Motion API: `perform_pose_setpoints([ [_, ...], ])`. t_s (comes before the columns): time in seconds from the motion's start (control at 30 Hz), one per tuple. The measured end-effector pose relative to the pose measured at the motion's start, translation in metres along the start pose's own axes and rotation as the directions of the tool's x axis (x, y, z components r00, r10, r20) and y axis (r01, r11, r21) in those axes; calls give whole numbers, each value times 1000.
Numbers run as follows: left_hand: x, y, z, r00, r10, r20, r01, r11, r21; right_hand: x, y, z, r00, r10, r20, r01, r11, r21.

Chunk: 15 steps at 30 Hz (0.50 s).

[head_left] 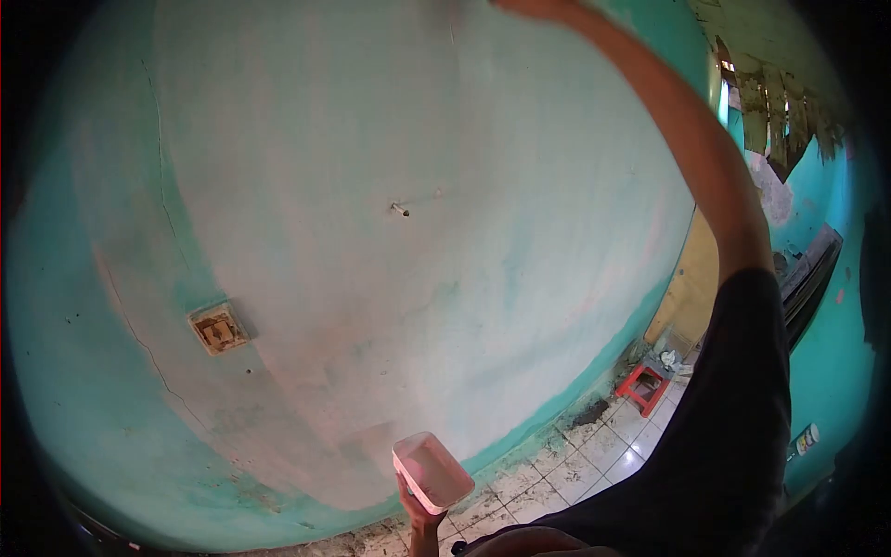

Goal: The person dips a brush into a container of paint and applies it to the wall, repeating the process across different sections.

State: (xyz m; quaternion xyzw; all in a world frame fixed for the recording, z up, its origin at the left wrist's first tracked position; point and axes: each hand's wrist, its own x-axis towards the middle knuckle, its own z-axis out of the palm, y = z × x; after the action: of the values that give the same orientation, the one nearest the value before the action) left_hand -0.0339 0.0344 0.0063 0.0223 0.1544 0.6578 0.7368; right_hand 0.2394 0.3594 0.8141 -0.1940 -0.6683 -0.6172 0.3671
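My left hand (pixel 409 502) grips a pink rectangular plastic tub (pixel 401 457) from below and the side, low in the view near the foot of the wall. The tub is tilted so its inside shows, with a dull greyish-pink layer in it. My right arm stretches up across the right side to the top edge, where my right hand (pixel 534 7) is cut off and blurred near the wall (pixel 362 269). Its fingers do not show clearly. A dark blur lies left of it at the top edge, too vague to name. Whitish-pink streaks cover much of the turquoise wall.
A short pipe stub (pixel 399 210) sticks out of the wall. An electrical box (pixel 219 329) sits lower left, near long cracks. On the dirty tiled floor (pixel 594 464) stands a red stool (pixel 642 388). A white container (pixel 806 440) shows at the right, below stacked boards (pixel 817 274).
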Motion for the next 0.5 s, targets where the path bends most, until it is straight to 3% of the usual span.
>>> perform_pose_setpoints([
  [0.03,1,-4,3,1000,-10,5,10,999,-31,-39,-47,0,993,117,-13,-115,988,103],
  [0.07,2,-8,8,1000,-21,11,21,998,-62,-54,-116,-65,920,263,291,-341,903,262],
  [0.1,4,-10,14,1000,-21,10,22,998,-66,-89,-149,-71,870,324,372,-461,803,379],
  [0.13,4,-12,21,999,-6,50,8,999,-41,-127,-175,-71,915,294,275,-390,817,424],
  [0.17,2,-13,26,996,8,88,-7,1000,-15,-152,-196,-86,858,294,422,-480,751,454],
  [0.2,2,-12,29,997,10,81,-9,1000,-15,-164,-211,-108,695,277,663,-644,650,404],
  [0.23,4,-12,32,997,19,68,-20,1000,9,-174,-219,-119,737,206,644,-581,679,448],
  [0.27,6,-12,36,998,29,60,-31,999,32,-177,-213,-129,508,98,856,-665,675,318],
  [0.33,11,-15,45,994,56,96,-59,998,32,-192,-181,-111,595,18,804,-593,684,424],
  [0.4,12,-15,48,989,78,124,-83,996,36,-143,-131,-111,690,-103,717,-433,735,522],
  [0.43,15,-17,47,988,91,121,-96,995,34,-116,-101,-98,669,-66,740,-499,698,514],
  [0.47,17,-23,47,988,105,117,-109,994,28,-80,-82,-108,538,80,839,-690,613,384],
  [0.5,14,-28,49,988,109,114,-112,993,24,-52,-58,-113,540,93,836,-708,587,392],
])
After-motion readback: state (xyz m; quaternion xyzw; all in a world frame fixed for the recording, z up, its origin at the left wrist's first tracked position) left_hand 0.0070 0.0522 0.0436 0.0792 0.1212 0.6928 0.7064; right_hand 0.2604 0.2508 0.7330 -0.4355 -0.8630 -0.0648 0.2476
